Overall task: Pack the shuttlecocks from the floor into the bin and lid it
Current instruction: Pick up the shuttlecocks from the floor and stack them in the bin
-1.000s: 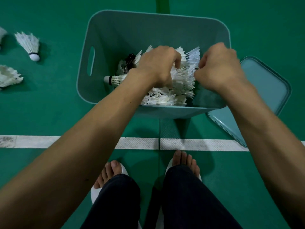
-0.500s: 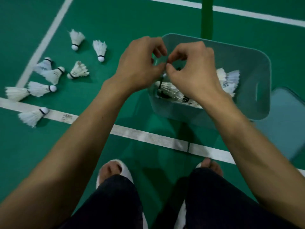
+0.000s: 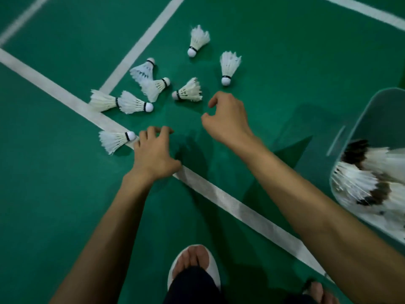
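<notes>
Several white shuttlecocks lie scattered on the green court floor at upper left; the nearest shuttlecock (image 3: 115, 140) lies on a white line. My left hand (image 3: 153, 153) hovers just right of its cork, fingers loosely curled and holding nothing. My right hand (image 3: 226, 118) reaches toward another shuttlecock (image 3: 189, 91), fingers spread and curled, also holding nothing. The teal bin (image 3: 359, 128) stands at the right edge, with several shuttlecocks piled inside. The lid is out of view.
White court lines (image 3: 232, 204) cross the floor diagonally. My feet in white slippers (image 3: 194, 264) stand at the bottom. Bare green floor stretches left and far beyond the shuttlecocks.
Both hands have left the bin and swung left to the shuttlecocks on the floor. The view turned left, so the bin now sits at the right edge and the lid is gone from view.
</notes>
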A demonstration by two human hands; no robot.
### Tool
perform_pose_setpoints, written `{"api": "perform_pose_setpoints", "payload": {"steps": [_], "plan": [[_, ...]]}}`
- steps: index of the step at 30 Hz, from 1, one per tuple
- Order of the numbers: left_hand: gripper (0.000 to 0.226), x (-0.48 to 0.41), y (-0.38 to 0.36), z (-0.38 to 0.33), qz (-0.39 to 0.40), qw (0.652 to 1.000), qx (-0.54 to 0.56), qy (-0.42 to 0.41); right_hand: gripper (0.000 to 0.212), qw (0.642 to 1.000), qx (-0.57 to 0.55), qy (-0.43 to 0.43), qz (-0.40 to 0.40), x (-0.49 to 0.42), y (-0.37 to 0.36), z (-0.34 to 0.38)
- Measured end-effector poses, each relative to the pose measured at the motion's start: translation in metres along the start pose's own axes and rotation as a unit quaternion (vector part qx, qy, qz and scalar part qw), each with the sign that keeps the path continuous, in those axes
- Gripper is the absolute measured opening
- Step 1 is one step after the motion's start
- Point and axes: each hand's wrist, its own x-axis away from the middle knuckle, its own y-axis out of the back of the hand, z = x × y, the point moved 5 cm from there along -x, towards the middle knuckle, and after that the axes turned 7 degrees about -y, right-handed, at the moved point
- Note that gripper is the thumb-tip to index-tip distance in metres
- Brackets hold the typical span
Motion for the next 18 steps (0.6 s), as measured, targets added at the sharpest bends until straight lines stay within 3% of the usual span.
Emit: {"api": "perform_pose_setpoints", "payload": {"steps": [3,6,9,12,15,18], "plan": [[0.073,0.002,0.001,0.031,-0.090,0.995,0.029,0.024,0.042,0.999,-0.022,-0.028,-0.032,-0.041,-0.028,0.011],[0.075,-0.007,0.020,0.057,-0.199,0.976,-0.019,0.090,0.050,0.996,-0.058,-0.027,-0.060,-0.066,-0.047,0.026],[0.077,-0.030,0.020,0.085,-0.114,0.981,-0.066,0.142,0.053,0.995,-0.073,-0.029,-0.068,-0.076,-0.062,0.032],[0.050,-0.042,0.016,0.099,-0.072,0.981,-0.030,0.180,0.038,0.992,-0.087,-0.040,-0.079,-0.074,-0.070,0.024],[0.026,-0.042,0.033,0.091,-0.164,0.962,0.029,0.215,0.034,0.987,-0.109,-0.056,-0.102,-0.069,-0.064,0.013],[0.033,-0.046,0.056,0.065,-0.272,0.947,0.077,0.152,0.036,0.985,-0.110,-0.060,-0.116,-0.060,-0.054,0.009]]}}
